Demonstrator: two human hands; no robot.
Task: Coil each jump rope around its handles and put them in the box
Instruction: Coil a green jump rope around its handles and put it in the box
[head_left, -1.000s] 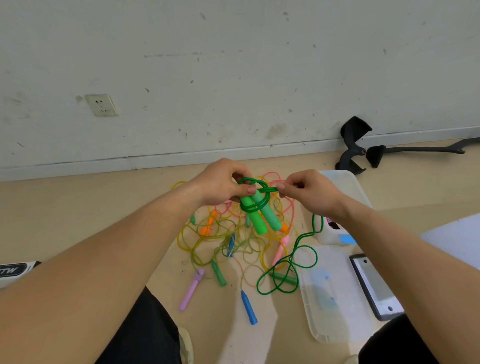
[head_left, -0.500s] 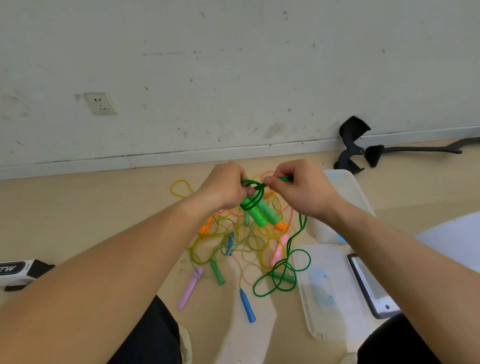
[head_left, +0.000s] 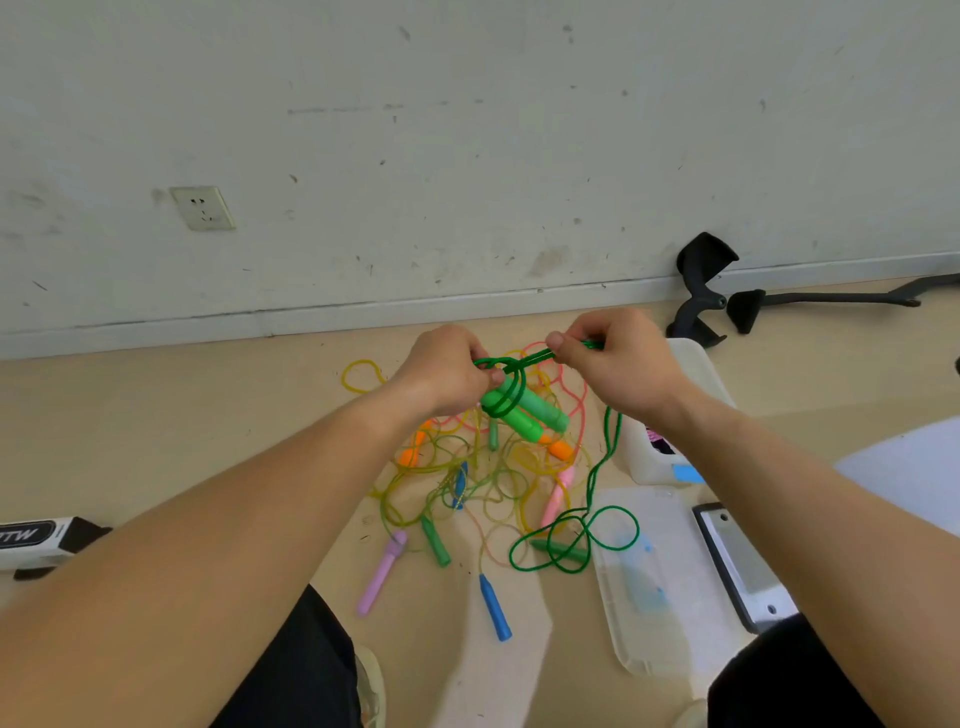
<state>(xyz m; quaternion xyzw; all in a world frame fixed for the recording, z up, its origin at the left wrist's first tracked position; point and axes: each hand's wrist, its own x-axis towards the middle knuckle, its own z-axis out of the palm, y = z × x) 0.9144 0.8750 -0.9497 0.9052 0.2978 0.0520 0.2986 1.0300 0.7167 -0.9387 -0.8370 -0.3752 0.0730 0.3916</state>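
My left hand (head_left: 451, 370) grips the top ends of two green handles (head_left: 524, 413) held side by side, with a few turns of dark green rope around them. My right hand (head_left: 613, 358) pinches a doubled stretch of that green rope (head_left: 602, 512) just right of the handles. The rest of the rope hangs down and lies in loops on the floor. Below lies a tangled pile of jump ropes (head_left: 467, 478) with orange, pink, blue, purple and green handles. The translucent white box (head_left: 696, 374) stands on the floor behind my right wrist, partly hidden.
The box's flat lid (head_left: 644, 587) lies on the floor at lower right, beside a grey framed panel (head_left: 737, 561). Black curved parts (head_left: 701, 280) lean at the wall's base. A black-and-white carton (head_left: 36, 540) lies at far left. My knees show at the bottom.
My right hand has carried the rope up and across the handle tops, then pulled it rightward. The loose loops on the floor have shifted a little. My left hand keeps its grip.
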